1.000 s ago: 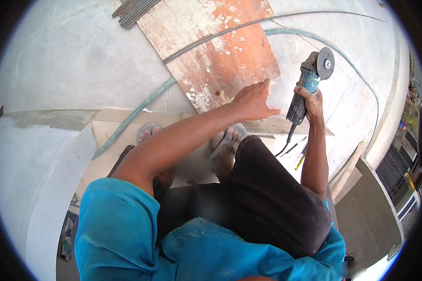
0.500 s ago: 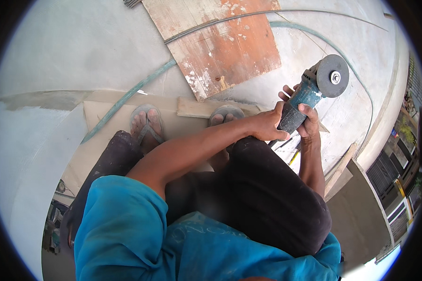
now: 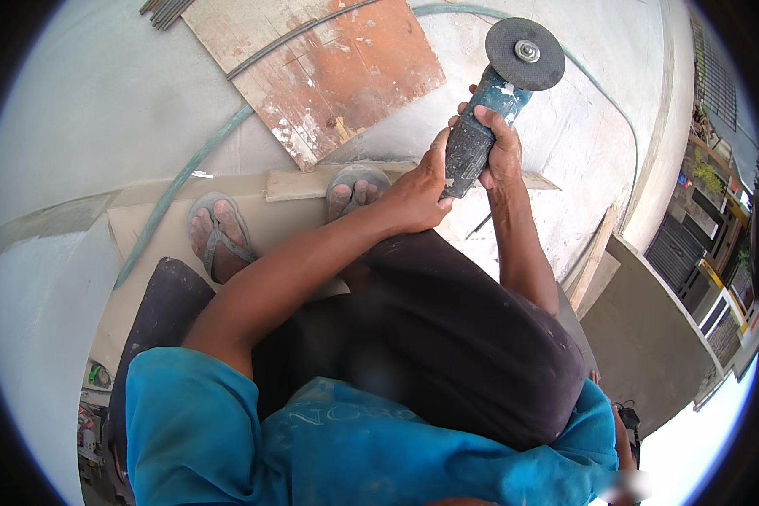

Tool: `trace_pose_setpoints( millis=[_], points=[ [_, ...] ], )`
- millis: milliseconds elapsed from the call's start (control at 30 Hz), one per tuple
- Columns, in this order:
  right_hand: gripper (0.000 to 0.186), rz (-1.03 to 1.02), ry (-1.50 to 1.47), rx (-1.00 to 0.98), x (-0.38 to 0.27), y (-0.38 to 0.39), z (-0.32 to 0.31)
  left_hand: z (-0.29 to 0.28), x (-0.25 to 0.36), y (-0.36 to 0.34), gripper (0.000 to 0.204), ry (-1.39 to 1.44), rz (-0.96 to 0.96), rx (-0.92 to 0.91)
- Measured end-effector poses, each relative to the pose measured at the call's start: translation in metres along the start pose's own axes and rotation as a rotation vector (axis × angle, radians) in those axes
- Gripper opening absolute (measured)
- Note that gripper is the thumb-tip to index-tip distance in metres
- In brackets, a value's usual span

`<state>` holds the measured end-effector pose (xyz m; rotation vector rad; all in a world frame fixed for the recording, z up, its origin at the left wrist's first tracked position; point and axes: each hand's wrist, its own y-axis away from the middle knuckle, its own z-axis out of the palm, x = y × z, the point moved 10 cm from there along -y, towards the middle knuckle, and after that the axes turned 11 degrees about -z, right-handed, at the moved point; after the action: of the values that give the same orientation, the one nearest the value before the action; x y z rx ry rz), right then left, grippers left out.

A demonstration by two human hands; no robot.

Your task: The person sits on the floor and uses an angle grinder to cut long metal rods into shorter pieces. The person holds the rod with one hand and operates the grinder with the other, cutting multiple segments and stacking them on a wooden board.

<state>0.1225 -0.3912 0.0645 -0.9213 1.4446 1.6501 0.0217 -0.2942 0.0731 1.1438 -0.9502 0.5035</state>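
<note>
Both my hands grip a teal and black angle grinder [image 3: 472, 143] above my right knee. My left hand [image 3: 426, 181] is closed on the rear of its dark, dust-covered body. My right hand [image 3: 502, 152] wraps its body further up, the thumb across the teal casing and fingertips showing on the far side. A dark, thin disc [image 3: 502, 51] with a metal nut at its centre faces up at the tool's far end. The disc touches nothing.
A worn, orange-stained wooden board [image 3: 346, 84] lies ahead, crossed by a dark cable. A green hose [image 3: 181, 181] runs beside my sandalled feet. A wood strip [image 3: 295, 184] lies by my toes. At the right stand a plank [image 3: 594, 257] and a grey panel [image 3: 649, 316]. Rods [image 3: 167, 12] lie far left.
The grinder and both hands have shifted left and up in the view, and the disc now faces more upward. The surroundings have also slid left as my head moved.
</note>
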Motion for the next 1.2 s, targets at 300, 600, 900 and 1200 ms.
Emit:
trace_pose_setpoints(
  millis=[300,600,900,1200],
  points=[
    [0.054,0.071,-0.057,-0.108,0.003,0.0,0.013,0.004,-0.007,0.006,0.102,0.035,-0.11,0.037],
    [0.044,-0.068,0.19,0.161,-0.007,-0.006,0.005,-0.023,-0.031,0.009,0.061,0.19,-0.267,0.297],
    [0.039,-0.019,0.206,0.175,0.005,-0.005,0.002,-0.015,-0.041,0.011,0.063,0.105,-0.291,0.321],
    [0.043,-0.013,0.242,0.141,0.008,-0.013,-0.002,-0.004,-0.025,0.004,0.043,-0.078,-0.172,0.391]
  ],
)
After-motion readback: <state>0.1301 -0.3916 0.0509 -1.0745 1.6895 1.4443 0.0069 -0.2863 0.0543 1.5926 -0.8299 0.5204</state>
